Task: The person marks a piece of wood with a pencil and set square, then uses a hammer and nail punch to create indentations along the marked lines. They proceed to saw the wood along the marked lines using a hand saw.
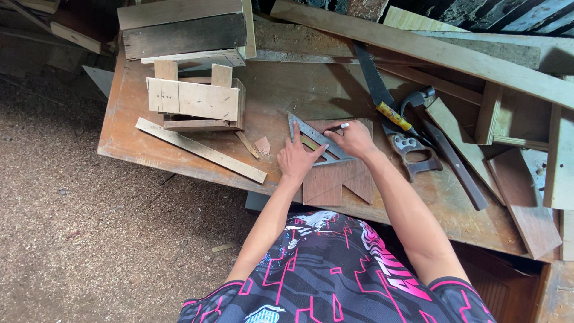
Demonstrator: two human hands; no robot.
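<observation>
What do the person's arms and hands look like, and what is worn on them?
Both forearms are bare. The left hand and right hand wear no gloves; no rings or watch are visible. Short sleeves belong to a black shirt with pink and white graphic patterns.

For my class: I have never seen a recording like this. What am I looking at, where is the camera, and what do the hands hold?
There is one picture, taken by a camera worn on a person's head, looking down at a wooden workbench. No machine: two bare hands. The left hand presses a metal triangular square flat on a reddish board. The right hand holds a pencil against the square's edge. Nearby lie a handsaw, a small wooden box, a long wooden strip and loose planks.
</observation>
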